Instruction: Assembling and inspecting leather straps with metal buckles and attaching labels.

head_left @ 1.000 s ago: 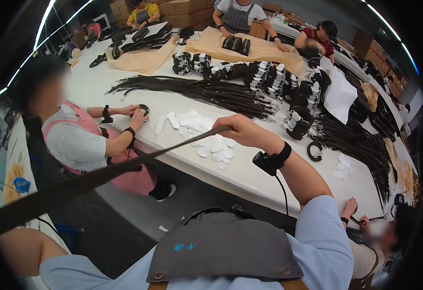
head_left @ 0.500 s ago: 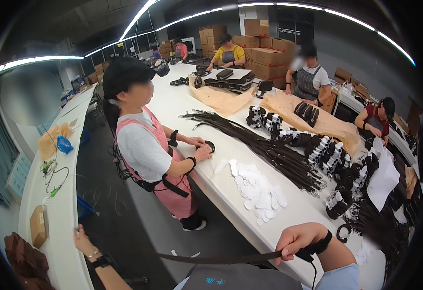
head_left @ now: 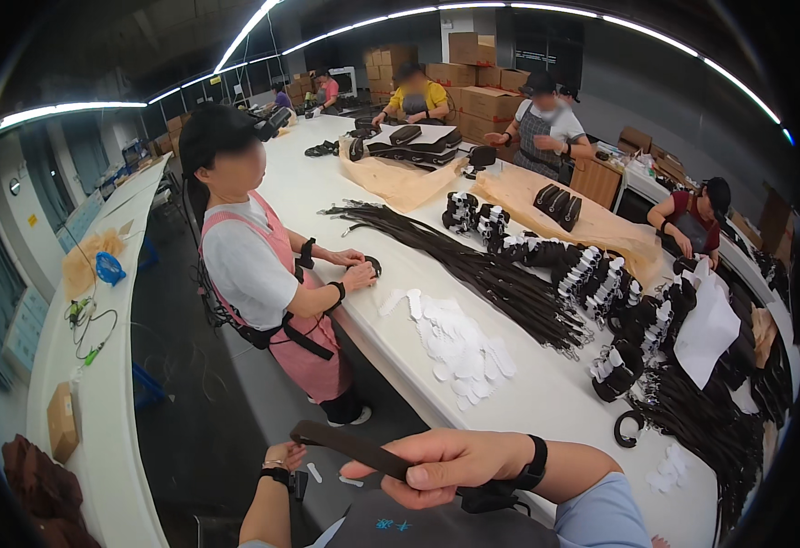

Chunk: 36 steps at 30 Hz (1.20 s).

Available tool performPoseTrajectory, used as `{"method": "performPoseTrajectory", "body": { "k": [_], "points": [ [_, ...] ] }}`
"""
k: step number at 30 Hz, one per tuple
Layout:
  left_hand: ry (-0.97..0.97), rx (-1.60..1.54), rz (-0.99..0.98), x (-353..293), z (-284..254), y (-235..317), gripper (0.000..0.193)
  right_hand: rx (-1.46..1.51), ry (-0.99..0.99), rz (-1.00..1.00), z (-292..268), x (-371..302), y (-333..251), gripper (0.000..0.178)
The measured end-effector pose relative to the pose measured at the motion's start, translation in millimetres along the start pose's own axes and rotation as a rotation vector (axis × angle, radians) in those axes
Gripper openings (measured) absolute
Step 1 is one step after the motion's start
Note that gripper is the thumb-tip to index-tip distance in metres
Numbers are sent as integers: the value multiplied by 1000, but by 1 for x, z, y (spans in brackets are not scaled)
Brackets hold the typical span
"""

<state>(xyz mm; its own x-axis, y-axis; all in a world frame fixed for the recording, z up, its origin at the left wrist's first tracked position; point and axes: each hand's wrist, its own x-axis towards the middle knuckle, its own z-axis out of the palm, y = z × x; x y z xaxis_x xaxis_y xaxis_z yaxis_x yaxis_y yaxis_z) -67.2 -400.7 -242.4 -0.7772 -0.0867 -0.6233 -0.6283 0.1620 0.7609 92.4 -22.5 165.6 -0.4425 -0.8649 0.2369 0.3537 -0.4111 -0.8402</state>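
Strap (head_left: 350, 447), dark, flat, narrow, pinched between right hand (head_left: 436, 464) fingers

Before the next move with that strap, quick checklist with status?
1. Right hand grips the dark strap: ok, fingers wrapped around it.
2. Left hand on the strap's far end: cannot tell, it is near but contact is unclear.
3. Strap off the white table: ok, held in the air beside its edge.
4. Strap untwisted: cannot tell, only a short stretch shows.
5. Co-worker in the pink apron apart from the strap: ok, standing further along the table.
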Motion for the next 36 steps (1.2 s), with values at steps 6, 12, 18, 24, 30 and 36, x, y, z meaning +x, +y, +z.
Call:
{"method": "performPoseTrajectory", "body": {
  "k": [6,12,18,24,30,36],
  "points": [
    [-659,-117,517,-126,101,108,55,50,184,11,-2,2,-5,50],
    [-825,-3,1369,-295,184,213,52,-111,277,-150,-1,-21,-4,54],
    [-734,178,1031,-295,238,212,19,-277,518,-592,-10,-75,-8,49],
    [-974,219,843,-290,281,183,16,-419,789,-851,-22,-142,0,55],
    [-963,322,739,-304,303,181,22,-428,896,-964,-32,-183,3,54],
    [-1002,317,744,-300,309,172,20,-355,931,-984,-10,-194,-5,55]
  ]
}}
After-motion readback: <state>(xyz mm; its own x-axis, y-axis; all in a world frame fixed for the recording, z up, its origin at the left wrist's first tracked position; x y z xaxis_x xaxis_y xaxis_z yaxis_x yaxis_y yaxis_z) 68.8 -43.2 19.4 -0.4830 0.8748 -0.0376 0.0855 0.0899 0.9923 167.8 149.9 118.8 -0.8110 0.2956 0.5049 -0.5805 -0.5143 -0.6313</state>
